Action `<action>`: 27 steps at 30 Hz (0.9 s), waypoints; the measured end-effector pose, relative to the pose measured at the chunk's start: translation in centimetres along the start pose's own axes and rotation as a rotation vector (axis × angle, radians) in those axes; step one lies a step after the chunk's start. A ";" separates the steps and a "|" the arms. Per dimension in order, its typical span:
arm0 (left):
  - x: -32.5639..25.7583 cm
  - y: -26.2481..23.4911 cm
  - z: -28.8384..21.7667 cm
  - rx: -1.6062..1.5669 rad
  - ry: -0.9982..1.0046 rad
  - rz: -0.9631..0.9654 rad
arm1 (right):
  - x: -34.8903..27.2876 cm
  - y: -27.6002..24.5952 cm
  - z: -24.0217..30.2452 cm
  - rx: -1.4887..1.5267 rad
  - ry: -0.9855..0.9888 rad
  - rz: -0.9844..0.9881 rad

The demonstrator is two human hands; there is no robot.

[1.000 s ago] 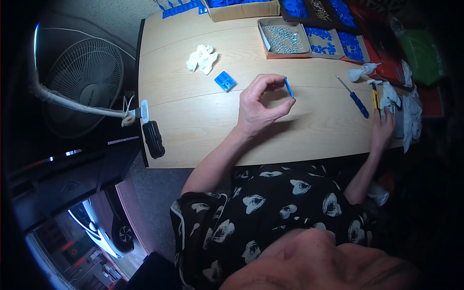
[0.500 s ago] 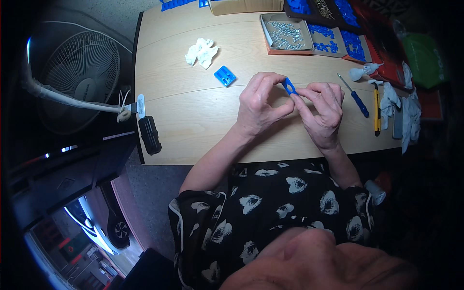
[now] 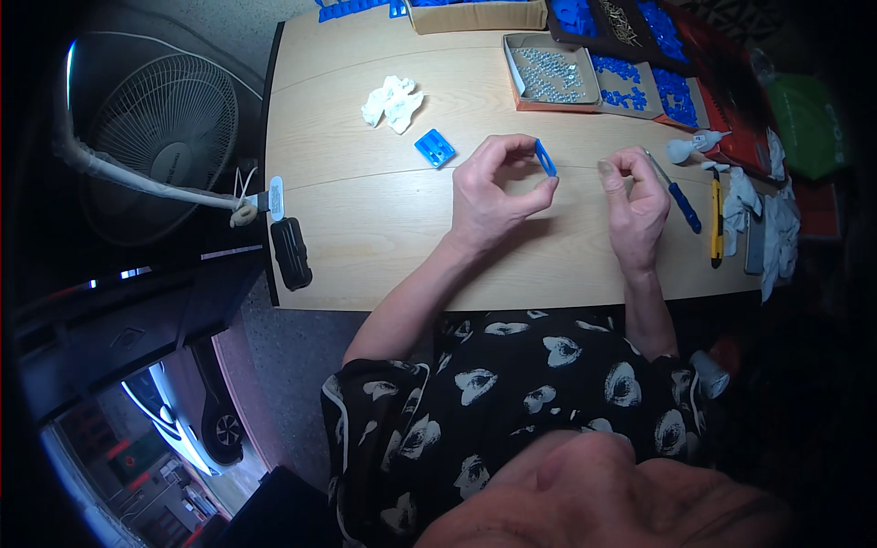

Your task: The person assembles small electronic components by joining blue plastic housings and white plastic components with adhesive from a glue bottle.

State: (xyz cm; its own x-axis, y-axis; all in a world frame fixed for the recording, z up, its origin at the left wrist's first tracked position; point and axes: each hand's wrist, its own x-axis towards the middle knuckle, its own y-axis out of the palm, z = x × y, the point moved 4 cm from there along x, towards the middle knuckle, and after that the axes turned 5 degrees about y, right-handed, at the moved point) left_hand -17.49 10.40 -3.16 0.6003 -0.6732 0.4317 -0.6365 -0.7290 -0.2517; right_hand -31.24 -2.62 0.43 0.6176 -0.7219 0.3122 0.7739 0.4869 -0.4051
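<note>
Pale wood tabletop (image 3: 365, 233), fan (image 3: 164, 155) standing beyond its left edge. Head view: both hands over the near half, well apart. Left hand (image 3: 482, 199) bent into a C, thumb and forefinger almost closed, pinching a thin blue piece (image 3: 545, 157) at its ends; piece raised off the wood, upright, tilted a little, an opening through it. Right hand (image 3: 637, 208) half curled, thumb by forefinger, to the right of the piece; whether anything small sits in the fingers, cannot tell. Screwdriver (image 3: 685, 208) just beyond that hand, contact unclear; yellow cutter (image 3: 717, 219) farther right. Blue block (image 3: 435, 148) lying left of the left hand, crumpled tissue (image 3: 395, 103) above it. Far side: box (image 3: 557, 107) of small shiny parts, blue bits (image 3: 624, 97) alongside. Black case (image 3: 291, 254) by the left edge.
</note>
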 end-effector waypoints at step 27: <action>-1.1 2.2 1.8 -1.166 -0.630 0.313 | -1.8 2.0 -1.8 0.775 0.485 0.404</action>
State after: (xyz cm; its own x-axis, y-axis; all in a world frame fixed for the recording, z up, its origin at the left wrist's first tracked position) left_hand -18.66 9.34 -5.69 0.2743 -0.9602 -0.0526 -0.6330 -0.2214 0.7418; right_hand -31.04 -1.27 -2.47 0.8644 -0.4696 -0.1798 0.5028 0.8020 0.3226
